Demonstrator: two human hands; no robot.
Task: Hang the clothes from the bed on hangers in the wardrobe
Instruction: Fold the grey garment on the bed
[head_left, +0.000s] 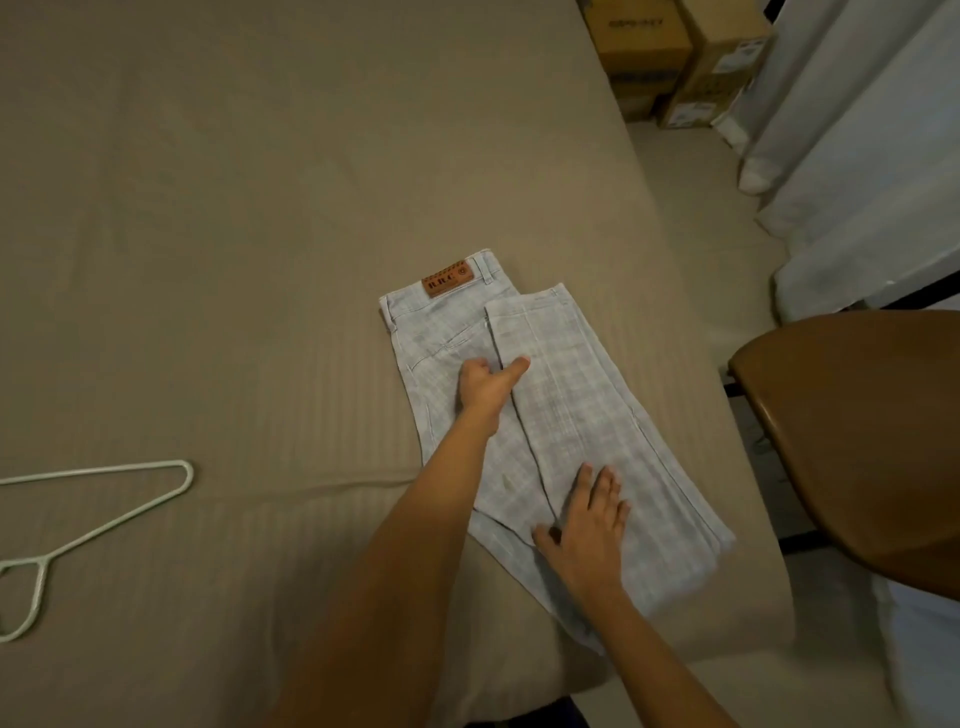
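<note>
Lt-blue plaid trousers (582, 405), tan striped sheet (234, 234), white hanger (104, 471).

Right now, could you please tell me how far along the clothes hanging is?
Done: the trousers lie folded on the bed. In hand: the left hand pinches the fold's edge while the right hand presses flat on them. Left: the white hanger lies untouched; threading it and hanging in the wardrobe remain.

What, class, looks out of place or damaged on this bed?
Nothing stands out. The folded trousers lie slantwise near a corner of the bed, undamaged; the left hand grips a fold, the right hand presses flat. The white hanger lies apart, unused.
</note>
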